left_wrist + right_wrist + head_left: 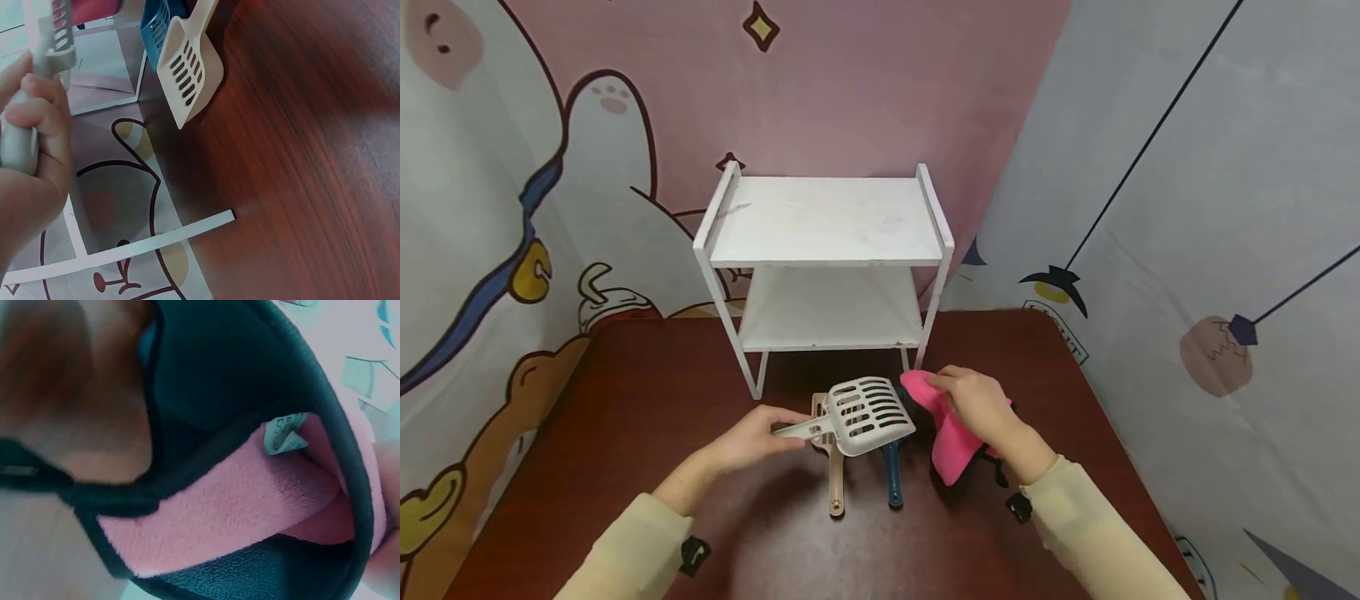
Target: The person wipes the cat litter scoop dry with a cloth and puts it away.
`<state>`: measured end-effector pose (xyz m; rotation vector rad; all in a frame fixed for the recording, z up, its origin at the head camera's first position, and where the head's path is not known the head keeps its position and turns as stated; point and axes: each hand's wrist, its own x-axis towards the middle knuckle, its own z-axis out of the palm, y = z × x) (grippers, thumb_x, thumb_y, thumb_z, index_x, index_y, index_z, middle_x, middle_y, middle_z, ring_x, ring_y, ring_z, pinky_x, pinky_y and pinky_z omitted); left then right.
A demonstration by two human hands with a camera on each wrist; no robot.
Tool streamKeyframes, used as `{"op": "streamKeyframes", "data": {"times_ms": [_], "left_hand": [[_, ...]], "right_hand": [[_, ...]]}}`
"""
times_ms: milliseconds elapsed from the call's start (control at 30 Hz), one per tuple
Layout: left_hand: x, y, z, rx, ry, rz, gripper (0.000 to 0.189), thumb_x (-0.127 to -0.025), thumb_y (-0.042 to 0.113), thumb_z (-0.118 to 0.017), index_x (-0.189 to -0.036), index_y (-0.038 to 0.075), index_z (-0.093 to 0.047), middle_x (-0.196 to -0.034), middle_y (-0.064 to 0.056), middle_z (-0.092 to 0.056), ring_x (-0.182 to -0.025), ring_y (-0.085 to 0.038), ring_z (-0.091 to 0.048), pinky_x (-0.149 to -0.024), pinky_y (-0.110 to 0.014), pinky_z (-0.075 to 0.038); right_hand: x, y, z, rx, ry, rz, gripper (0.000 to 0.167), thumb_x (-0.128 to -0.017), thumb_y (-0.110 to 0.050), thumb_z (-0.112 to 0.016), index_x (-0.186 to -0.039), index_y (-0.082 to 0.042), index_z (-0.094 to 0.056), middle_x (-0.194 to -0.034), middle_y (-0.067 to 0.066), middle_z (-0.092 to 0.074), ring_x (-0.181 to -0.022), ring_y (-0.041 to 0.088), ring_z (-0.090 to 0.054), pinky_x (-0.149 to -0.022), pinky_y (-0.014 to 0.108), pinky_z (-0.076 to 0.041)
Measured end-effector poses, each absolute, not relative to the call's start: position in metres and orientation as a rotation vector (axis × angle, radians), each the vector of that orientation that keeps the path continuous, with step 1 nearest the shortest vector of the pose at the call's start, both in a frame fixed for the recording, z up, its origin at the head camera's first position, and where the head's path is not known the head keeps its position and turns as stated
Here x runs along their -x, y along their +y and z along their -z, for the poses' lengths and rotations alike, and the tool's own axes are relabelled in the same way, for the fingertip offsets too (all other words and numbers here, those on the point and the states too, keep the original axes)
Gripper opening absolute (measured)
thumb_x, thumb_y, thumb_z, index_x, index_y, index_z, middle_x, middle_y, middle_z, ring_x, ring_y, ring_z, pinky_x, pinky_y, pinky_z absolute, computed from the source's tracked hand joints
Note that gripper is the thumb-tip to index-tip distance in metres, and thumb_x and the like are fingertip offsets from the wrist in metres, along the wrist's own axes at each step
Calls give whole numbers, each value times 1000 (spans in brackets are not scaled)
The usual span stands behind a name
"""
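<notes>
My left hand [756, 436] grips the handle of an off-white slotted litter scoop [872, 442], raised with its head pointing right. In the left wrist view the fingers wrap round its thick handle [20, 147]. Below it on the table lie a beige litter scoop [837, 487] and a dark blue one [892, 475], handles toward me; their heads are partly covered. On the right, my right hand [981, 404] pinches a pink fleece piece [953, 446] by its upper part. Seen from the right wrist, this piece [212, 512] has black edging, a dark lining, a small white label and a strap.
Behind the scoops stands a white two-tier shelf [827, 221] on thin legs at the back of the dark red-brown table [662, 433]. Cartoon-printed walls [865, 92] close in the back, left and right sides. A black wrist strap piece [695, 554] hangs by the left sleeve.
</notes>
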<state>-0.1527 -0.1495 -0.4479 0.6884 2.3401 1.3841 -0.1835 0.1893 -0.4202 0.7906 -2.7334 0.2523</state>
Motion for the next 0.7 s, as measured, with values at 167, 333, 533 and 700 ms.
{"op": "streamKeyframes", "data": {"times_ms": [167,333,533,700], "left_hand": [[154,-146,450,-856,2503,-1213,32,-81,8,-70,-110,-4,-66,-100,-14,-69,-87,-6,-57,-73,-19,-47],[153,-131,443,-966,2614,-1025,33,-78,10,-73,-110,1,-68,-95,-7,-68,-81,-8,-57,-69,-20,-46],[148,-119,432,-987,2731,-844,34,-79,13,-73,-112,8,-69,-99,-4,-67,-88,-14,-62,-73,-25,-49],[144,-124,431,-976,2794,-834,34,-79,12,-72,-112,10,-69,-101,-2,-67,-90,-13,-62,-75,-26,-49]], "right_hand": [[181,170,400,-806,-2670,-280,29,-79,-2,-69,-106,-14,-72,-105,6,-69,-95,21,-67,-64,34,-54],[175,145,395,-1004,-2602,-234,29,-79,-5,-71,-105,-17,-72,-105,2,-69,-97,16,-66,-68,31,-55],[172,136,406,-1075,-2597,-166,30,-79,-6,-70,-105,-21,-73,-98,-4,-68,-88,11,-66,-61,26,-53],[175,147,417,-972,-2703,-232,30,-81,-6,-68,-107,-20,-72,-104,-1,-69,-97,15,-65,-71,32,-55]]}}
